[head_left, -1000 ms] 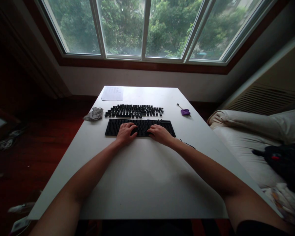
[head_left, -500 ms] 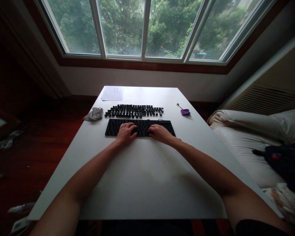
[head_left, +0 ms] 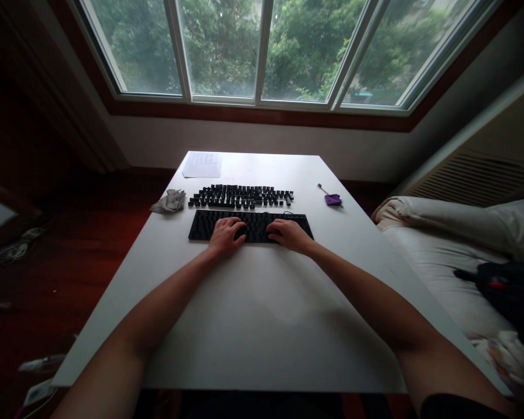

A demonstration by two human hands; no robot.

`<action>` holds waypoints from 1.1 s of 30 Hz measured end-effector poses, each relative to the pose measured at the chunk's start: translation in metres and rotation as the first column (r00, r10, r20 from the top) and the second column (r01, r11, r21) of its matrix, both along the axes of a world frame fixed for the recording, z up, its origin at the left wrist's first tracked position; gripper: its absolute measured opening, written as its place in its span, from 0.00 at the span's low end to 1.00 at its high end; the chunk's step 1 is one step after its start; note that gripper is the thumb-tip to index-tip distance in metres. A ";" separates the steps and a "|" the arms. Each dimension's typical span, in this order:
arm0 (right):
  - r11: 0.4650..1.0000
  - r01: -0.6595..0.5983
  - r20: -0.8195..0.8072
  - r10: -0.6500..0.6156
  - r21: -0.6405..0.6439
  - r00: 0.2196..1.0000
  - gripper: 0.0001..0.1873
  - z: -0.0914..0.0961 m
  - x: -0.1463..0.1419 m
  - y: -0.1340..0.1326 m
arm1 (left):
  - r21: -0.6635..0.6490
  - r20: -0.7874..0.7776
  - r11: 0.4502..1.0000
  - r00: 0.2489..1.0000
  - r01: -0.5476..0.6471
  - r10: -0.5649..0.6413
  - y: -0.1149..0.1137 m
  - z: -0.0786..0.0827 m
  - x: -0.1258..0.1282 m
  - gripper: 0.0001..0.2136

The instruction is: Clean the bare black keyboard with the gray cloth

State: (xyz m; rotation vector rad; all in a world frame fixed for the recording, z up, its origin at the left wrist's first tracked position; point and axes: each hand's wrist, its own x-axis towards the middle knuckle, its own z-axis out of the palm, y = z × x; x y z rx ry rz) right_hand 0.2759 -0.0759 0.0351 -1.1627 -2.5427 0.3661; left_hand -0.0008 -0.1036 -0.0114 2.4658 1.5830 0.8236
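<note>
A black keyboard (head_left: 255, 220) lies across the white table (head_left: 248, 326) in front of me, its cable at the far edge. On its left half rests my left hand (head_left: 226, 235), fingers stretched over the surface and thumb spread apart. My right hand (head_left: 291, 234) is over the right half, fingers curled down and thumb close to them. Whatever is between those fingertips is too small and dark to make out. Just behind the keyboard, loose black keycaps (head_left: 240, 196) stand in rows like a keyboard layout.
A crumpled grey cloth (head_left: 170, 201) lies at the table's left edge. Toward the right are a purple cloth (head_left: 333, 200) and a thin stick-like brush (head_left: 324, 190). Paper (head_left: 202, 165) lies at the far left corner. A sofa (head_left: 436, 262) stands on the right, a window beyond.
The view has shifted slightly, so everything appears a little further right. My right fingers and thumb have moved slightly on the keyboard. My left hand has stayed in place.
</note>
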 end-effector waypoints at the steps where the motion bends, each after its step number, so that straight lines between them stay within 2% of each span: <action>1: 1.000 0.024 -0.028 -0.024 0.001 0.999 0.08 0.000 0.002 0.002 | 0.000 0.002 1.000 1.000 -0.001 0.001 0.000 0.000 0.000 0.18; 6: 0.995 0.102 -0.112 -0.100 0.008 0.989 0.07 0.002 0.006 0.020 | -0.020 -0.005 1.000 1.000 -0.015 0.015 -0.001 0.002 0.001 0.18; 13: 0.973 0.212 -0.160 -0.196 0.092 0.967 0.09 -0.005 -0.011 0.057 | -0.017 0.004 1.000 1.000 -0.012 0.012 0.000 0.000 0.001 0.18; 18: 0.960 0.244 -0.080 -0.235 0.137 0.969 0.09 -0.013 -0.028 0.083 | 0.004 -0.009 1.000 1.000 -0.003 0.003 0.002 -0.002 -0.001 0.18; 24: 0.949 0.220 0.115 -0.250 0.224 0.961 0.09 -0.016 -0.047 0.100 | 0.003 -0.017 1.000 1.000 -0.003 0.003 0.003 -0.002 -0.001 0.18; 33: 0.961 0.184 0.239 -0.232 0.207 0.943 0.10 -0.019 -0.063 0.116 | -0.015 -0.013 1.000 1.000 -0.004 0.004 0.004 0.001 -0.004 0.18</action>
